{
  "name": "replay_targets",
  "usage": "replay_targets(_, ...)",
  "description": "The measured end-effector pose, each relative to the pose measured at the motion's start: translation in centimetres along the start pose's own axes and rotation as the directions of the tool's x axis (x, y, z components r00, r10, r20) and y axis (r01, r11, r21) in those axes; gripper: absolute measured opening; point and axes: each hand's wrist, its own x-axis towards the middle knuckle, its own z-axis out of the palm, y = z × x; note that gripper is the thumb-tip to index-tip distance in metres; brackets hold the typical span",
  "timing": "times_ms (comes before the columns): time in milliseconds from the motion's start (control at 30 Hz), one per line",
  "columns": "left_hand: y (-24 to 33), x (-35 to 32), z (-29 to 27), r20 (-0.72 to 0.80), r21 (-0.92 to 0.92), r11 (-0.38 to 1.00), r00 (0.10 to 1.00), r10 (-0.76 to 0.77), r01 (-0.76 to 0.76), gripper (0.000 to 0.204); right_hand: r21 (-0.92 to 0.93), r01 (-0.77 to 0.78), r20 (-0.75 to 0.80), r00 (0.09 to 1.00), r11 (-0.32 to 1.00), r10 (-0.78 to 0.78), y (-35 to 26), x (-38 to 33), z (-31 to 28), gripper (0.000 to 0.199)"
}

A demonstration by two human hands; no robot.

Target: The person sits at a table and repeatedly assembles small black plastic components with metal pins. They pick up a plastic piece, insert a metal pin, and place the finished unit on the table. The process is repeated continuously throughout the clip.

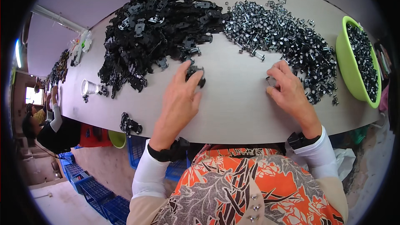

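Observation:
My left hand [180, 99] is at the middle of the table, its fingers closed around a small dark toy car chassis [195, 73], partly hidden by the fingers. To the right, the thumb and fingertips of my right hand [288, 88] pinch a small wheel axle [271, 82]. A large heap of black and grey toy car chassis [141, 33] spreads beyond my left hand. Past my right hand lies a heap of wheel axles [287, 33], black wheels joined by shiny rods.
A green basin [344, 58] full of wheel axles stands at the right. On the left are a clear plastic cup [88, 87] lying tipped and a few chassis [130, 124] by the near edge. Blue crates [96, 191] stand on the floor; another person [52, 129] sits far left.

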Motion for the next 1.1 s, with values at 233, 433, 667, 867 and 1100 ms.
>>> replay_targets(233,-2.5,0.9,0.4,-0.136,-0.155,0.986,0.988,-0.076,0.055,0.032,-0.058,0.118,0.091,0.989,0.991,-0.112,0.7,0.2,-0.1,0.026)
replay_targets(433,-2.4,2.6,-0.3,0.149,0.038,0.993,0.982,-0.113,0.109,0.036,-0.058,0.158,0.117,0.982,0.986,-0.15,0.4,0.1,-0.3,0.026)
replay_targets(667,-2.2,2.9,-0.8,0.292,-0.721,0.501,0.866,-0.405,0.478,0.017,-0.089,0.155,0.066,0.987,0.984,-0.15,0.5,-0.1,-0.2,0.025)
replay_targets(867,0.3,1.9,1.7,0.57,-0.818,-0.059,0.791,-0.223,0.572,0.013,0.076,0.142,0.026,0.989,0.987,-0.144,-0.4,-0.2,-0.2,0.033)
replay_targets(1100,5.0,2.5,5.3,0.643,-0.765,-0.139,0.758,-0.113,0.629,0.015,0.136,0.348,-0.227,0.922,0.927,-0.313,-3.1,-0.7,1.4,0.039)
